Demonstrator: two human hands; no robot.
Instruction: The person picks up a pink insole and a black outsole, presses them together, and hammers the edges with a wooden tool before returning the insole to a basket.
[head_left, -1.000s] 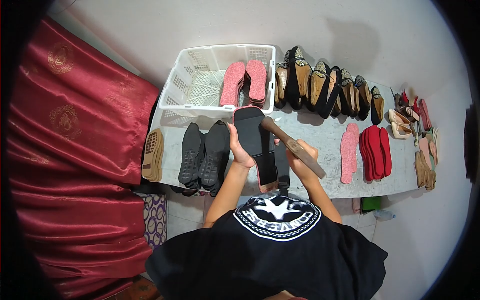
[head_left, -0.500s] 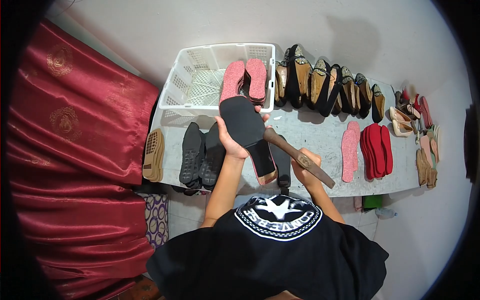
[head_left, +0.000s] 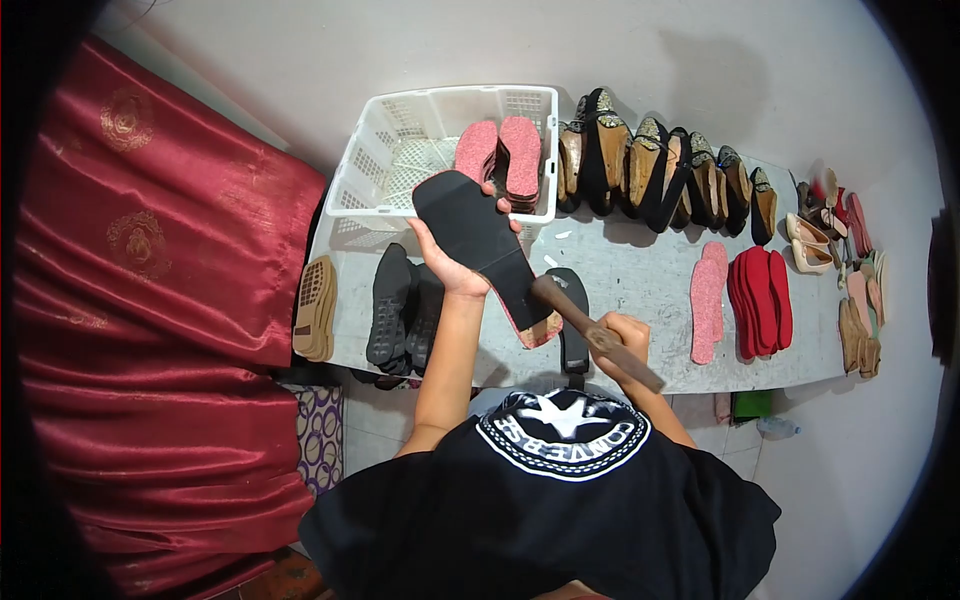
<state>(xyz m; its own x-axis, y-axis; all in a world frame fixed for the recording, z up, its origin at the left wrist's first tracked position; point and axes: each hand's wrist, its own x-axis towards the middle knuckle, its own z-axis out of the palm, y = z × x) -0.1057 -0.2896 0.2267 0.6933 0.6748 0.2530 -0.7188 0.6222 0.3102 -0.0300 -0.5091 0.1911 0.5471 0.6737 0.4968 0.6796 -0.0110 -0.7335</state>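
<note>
My left hand [head_left: 456, 272] grips a shoe insole [head_left: 468, 228] from beneath, thumb on the near side and fingertips curled over the far edge. The insole has a black face turned up, pink edges and a bare tan patch at its heel end. In my right hand [head_left: 629, 338] is a hammer [head_left: 575, 318] with a worn brown surface, its far end right at the heel part of the insole. Below them on the table lies a black sole [head_left: 572, 350], partly covered by the hammer.
A white plastic basket [head_left: 370, 211] with stacked pink insoles [head_left: 521, 150] stands behind. Black shoes [head_left: 606, 150] line the wall. Pink insoles [head_left: 708, 305] and red insoles [head_left: 762, 300] lie right; black soles [head_left: 388, 320] and tan soles [head_left: 315, 310] left. A red curtain [head_left: 170, 300] hangs at left.
The insole has moved up and left in my left hand and swung to a more slanted angle; its heel part now looks flatter. The hammer stays close to the heel end.
</note>
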